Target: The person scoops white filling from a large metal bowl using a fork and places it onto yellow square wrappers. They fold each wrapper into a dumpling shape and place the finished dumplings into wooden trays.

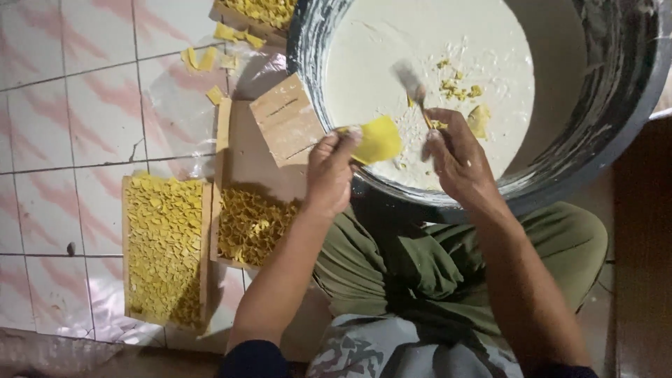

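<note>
Pink-white tiled floor [84, 105] carries wooden trays [164, 255] of yellow pieces, loose scraps [199, 59], apparently plastic sheeting [178, 105].

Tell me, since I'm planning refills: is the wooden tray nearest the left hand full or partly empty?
Partly empty: the wooden tray shows bare bottom in its upper half, with yellow pieces heaped only at the lower end.

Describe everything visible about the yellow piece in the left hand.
The yellow piece is a thin, flat, rounded-off square, plain bright yellow and looking soft or pliable. The left hand pinches it by one edge, so it is held tilted over the near rim of the big basin of white batter. Nothing else touches it; the right hand is close beside it.
</note>
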